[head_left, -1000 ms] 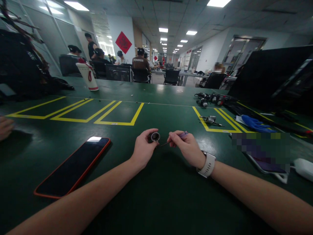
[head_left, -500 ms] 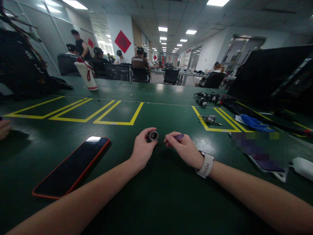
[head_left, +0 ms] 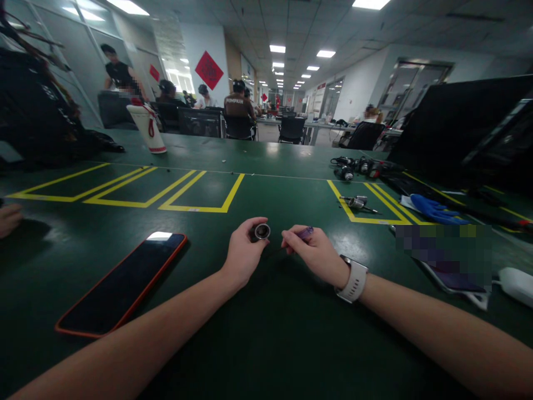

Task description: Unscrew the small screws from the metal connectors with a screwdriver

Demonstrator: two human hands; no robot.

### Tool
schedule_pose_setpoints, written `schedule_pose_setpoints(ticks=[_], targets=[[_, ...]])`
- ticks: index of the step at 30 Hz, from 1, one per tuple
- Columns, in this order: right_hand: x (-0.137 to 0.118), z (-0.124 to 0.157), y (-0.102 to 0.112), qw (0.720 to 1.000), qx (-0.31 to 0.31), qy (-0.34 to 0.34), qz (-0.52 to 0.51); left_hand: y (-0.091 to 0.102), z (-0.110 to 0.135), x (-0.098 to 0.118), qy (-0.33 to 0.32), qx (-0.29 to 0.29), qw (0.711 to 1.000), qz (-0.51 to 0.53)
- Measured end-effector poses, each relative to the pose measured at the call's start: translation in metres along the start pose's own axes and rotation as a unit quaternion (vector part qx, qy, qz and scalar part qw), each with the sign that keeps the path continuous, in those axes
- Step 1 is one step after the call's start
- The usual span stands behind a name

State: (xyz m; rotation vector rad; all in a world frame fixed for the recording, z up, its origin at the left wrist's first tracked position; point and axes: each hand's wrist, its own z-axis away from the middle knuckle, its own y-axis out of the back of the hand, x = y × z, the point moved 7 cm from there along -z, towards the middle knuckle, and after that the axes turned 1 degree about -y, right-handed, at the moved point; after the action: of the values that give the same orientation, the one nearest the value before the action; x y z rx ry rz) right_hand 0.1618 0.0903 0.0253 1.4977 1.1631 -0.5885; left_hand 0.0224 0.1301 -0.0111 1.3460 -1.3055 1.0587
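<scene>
My left hand [head_left: 244,250] is closed around a small round metal cylinder [head_left: 262,231], whose open ring-shaped end faces me; its inside looks dark. Just to the right, my right hand [head_left: 312,250] pinches a screwdriver with a translucent purple handle [head_left: 307,232]. The thin shaft points left toward the cylinder and is hard to see against the dark green table [head_left: 266,333]. A small gap separates the two hands. On my right wrist is a watch with a pale band [head_left: 353,281].
A phone in an orange case [head_left: 125,286] lies left. Metal parts [head_left: 358,204] rest inside yellow tape at right, near a blue glove [head_left: 435,208] and black devices [head_left: 353,168]. A white cup [head_left: 147,129] stands at the back. Another person's hand [head_left: 9,218] shows at the left edge.
My right hand has shifted slightly to the right, with the screwdriver a little farther from the cylinder. The left hand stays almost still. In the background, a standing person has moved left.
</scene>
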Motion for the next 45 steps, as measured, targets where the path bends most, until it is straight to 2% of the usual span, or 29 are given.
schedule_pose_setpoints(ticks=[6, 11, 17, 22, 25, 28, 32, 37, 40, 45], targets=[[-0.012, 0.002, 0.005, 0.995, 0.029, -0.005, 0.091, -0.001, 0.0, -0.006, 0.013, -0.02, 1.0, 0.016], [-0.004, -0.003, 0.005, 0.994, 0.039, -0.052, 0.087, -0.001, -0.001, -0.01, 0.038, -0.021, 0.998, 0.037], [0.005, -0.002, 0.0, 0.997, 0.033, -0.065, 0.027, -0.001, -0.002, -0.012, 0.059, -0.012, 0.997, 0.055], [0.008, 0.002, 0.007, 0.991, 0.097, -0.038, -0.086, -0.001, 0.002, -0.004, 0.084, 0.01, 0.993, 0.08], [0.004, 0.005, 0.015, 0.983, 0.143, 0.006, -0.118, 0.0, 0.003, -0.001, 0.091, 0.016, 0.992, 0.086], [-0.004, 0.008, 0.016, 0.984, 0.149, 0.047, -0.087, 0.0, 0.003, -0.002, 0.093, 0.016, 0.992, 0.089], [-0.014, 0.011, 0.008, 0.99, 0.106, 0.096, 0.02, 0.001, 0.002, -0.002, 0.085, 0.015, 0.992, 0.091], [-0.028, 0.015, -0.002, 0.97, 0.069, 0.179, 0.152, 0.0, 0.001, -0.001, 0.064, 0.011, 0.994, 0.088], [-0.03, 0.016, -0.007, 0.962, 0.049, 0.194, 0.184, 0.0, 0.001, -0.002, 0.064, 0.015, 0.993, 0.095], [-0.036, 0.02, -0.007, 0.953, 0.055, 0.219, 0.202, 0.0, 0.001, -0.004, 0.058, 0.014, 0.994, 0.093]])
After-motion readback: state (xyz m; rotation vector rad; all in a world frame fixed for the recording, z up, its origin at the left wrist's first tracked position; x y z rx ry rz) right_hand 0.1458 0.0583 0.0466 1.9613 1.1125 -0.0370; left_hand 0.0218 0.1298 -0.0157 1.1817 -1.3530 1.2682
